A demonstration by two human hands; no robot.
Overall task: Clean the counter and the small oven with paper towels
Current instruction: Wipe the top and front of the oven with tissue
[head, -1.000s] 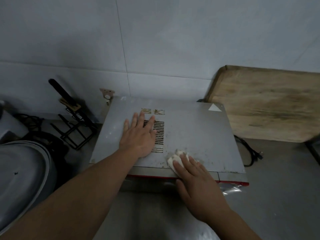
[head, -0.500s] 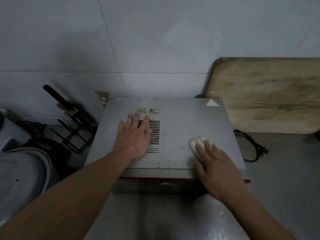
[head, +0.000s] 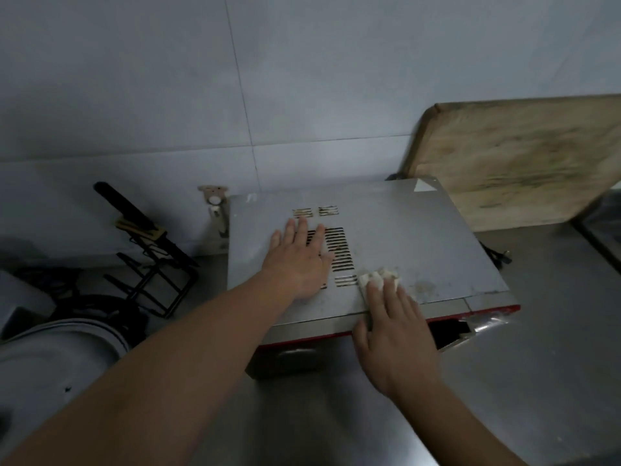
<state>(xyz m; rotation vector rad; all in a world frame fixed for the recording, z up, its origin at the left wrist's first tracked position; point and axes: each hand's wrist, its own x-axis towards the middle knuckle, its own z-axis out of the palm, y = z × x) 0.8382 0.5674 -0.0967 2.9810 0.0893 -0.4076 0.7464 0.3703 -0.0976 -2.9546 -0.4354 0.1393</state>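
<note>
The small oven (head: 403,230) stands on the steel counter (head: 537,364) against the tiled wall, with a grey metal top, dark vent slots and a red front edge. My left hand (head: 299,260) lies flat on the top, fingers straight, partly over the vent slots. My right hand (head: 395,334) presses a crumpled white paper towel (head: 379,277) onto the top near the front edge, just right of the vents. Its fingers cover most of the towel. Brownish stains mark the top to the right of the towel.
A large wooden cutting board (head: 524,163) leans on the wall at the back right. A black wire rack with a knife (head: 151,250) stands left of the oven. A grey lid or pot (head: 50,358) sits at the far left. A black cord (head: 497,257) lies behind the oven's right side.
My right hand has slid the paper towel left across the oven top, from the right part back toward the vents. My left hand has stayed flat on the top.
</note>
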